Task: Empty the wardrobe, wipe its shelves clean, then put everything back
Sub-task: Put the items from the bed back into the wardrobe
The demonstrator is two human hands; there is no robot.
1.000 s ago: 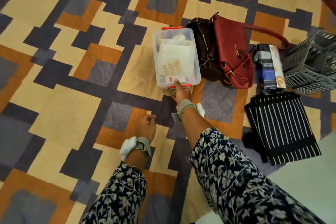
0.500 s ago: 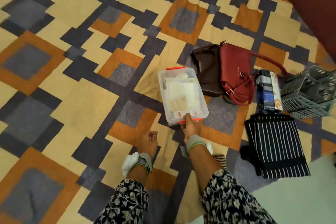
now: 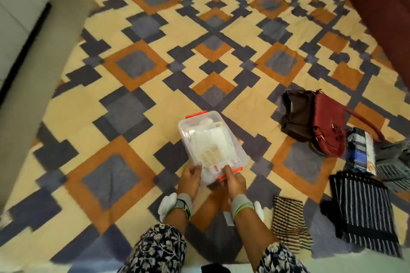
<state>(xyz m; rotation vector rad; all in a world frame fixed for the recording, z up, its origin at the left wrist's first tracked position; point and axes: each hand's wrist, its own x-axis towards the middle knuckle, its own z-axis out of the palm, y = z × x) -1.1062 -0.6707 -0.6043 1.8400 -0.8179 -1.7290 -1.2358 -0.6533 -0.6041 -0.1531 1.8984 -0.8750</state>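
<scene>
A clear plastic box (image 3: 210, 146) with orange clips and papers inside is held above the patterned bedspread (image 3: 137, 99). My left hand (image 3: 189, 178) grips its near left corner. My right hand (image 3: 235, 180) grips the near edge at the orange clip. The box is tilted, with its far end pointing up and left. Both wrists wear grey bands. The wardrobe is out of sight.
A dark brown bag (image 3: 297, 115) and a red handbag (image 3: 328, 126) lie to the right. Further right are a packaged item (image 3: 360, 150), a grey basket (image 3: 395, 162), folded black striped cloth (image 3: 363, 210) and a small brown striped cloth (image 3: 288, 221). A dark red surface (image 3: 381, 6) stands at the upper right.
My left hand came up from the bedspread and took hold of the box. The box has lifted and moved left, away from the bags. The view has pulled back.
</scene>
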